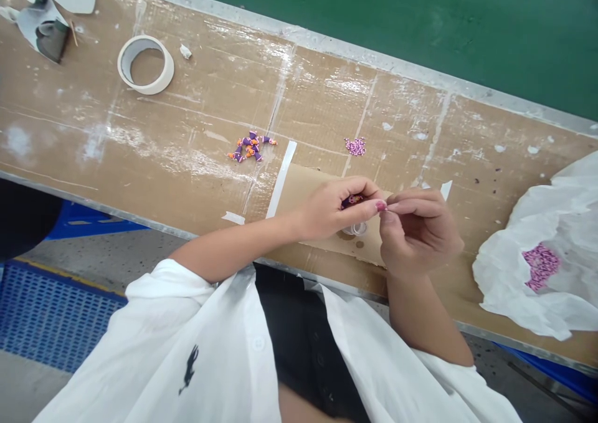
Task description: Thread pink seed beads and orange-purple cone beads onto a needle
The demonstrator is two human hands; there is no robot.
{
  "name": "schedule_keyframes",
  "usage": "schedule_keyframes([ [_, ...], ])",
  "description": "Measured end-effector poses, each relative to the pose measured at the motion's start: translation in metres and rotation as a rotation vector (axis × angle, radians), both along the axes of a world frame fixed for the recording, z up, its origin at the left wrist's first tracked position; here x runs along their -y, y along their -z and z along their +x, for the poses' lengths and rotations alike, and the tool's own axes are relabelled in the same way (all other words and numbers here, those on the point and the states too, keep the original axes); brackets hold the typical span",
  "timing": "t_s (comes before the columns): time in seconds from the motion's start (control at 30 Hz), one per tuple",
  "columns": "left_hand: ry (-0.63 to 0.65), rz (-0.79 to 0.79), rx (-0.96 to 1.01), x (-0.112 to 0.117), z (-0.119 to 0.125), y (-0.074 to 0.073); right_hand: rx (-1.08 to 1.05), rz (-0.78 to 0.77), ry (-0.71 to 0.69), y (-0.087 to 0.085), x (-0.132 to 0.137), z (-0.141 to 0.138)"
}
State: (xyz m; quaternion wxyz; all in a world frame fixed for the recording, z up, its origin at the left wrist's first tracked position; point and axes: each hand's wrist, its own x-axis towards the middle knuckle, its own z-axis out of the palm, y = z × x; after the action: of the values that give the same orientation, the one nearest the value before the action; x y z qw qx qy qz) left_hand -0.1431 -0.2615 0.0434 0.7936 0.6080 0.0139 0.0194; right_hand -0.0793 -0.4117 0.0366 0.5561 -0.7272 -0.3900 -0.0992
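My left hand [334,208] is curled closed around a small purple-and-orange figurine [352,200], which shows only in part between the fingers. Its thumb tip meets the fingertips of my right hand [418,227], pinched together over something too small to make out. Just below the hands, a small clear round dish [357,228] stands on a brown cardboard sheet [299,189]. Several purple figurines with orange parts [252,147] lie heaped left of the sheet. Beyond my hands is a little pile of tiny pink-purple pieces [355,146].
Crumpled white paper [509,286] at the right holds more pink-purple pieces [542,266]. A roll of masking tape [123,68] lies at the upper left, near a grey-and-white object [47,32]. Cardboard taped in strips covers the table [200,124]. A blue crate [42,314] stands below on the left.
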Motion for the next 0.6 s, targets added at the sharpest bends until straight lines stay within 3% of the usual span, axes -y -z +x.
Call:
schedule_keyframes([
  [0.3, -0.151, 0.374, 0.317, 0.001, 0.0, 0.015, 0.029, 0.019, -0.06, 0.002, 0.002, 0.006],
  [0.43, -0.121, 0.428, 0.342, -0.001, 0.001, 0.017, -0.041, 0.024, -0.125, 0.0, 0.005, 0.008],
  [0.6, -0.04, 0.385, 0.284, -0.003, 0.004, 0.017, -0.152, -0.004, -0.149, -0.002, 0.007, 0.005],
])
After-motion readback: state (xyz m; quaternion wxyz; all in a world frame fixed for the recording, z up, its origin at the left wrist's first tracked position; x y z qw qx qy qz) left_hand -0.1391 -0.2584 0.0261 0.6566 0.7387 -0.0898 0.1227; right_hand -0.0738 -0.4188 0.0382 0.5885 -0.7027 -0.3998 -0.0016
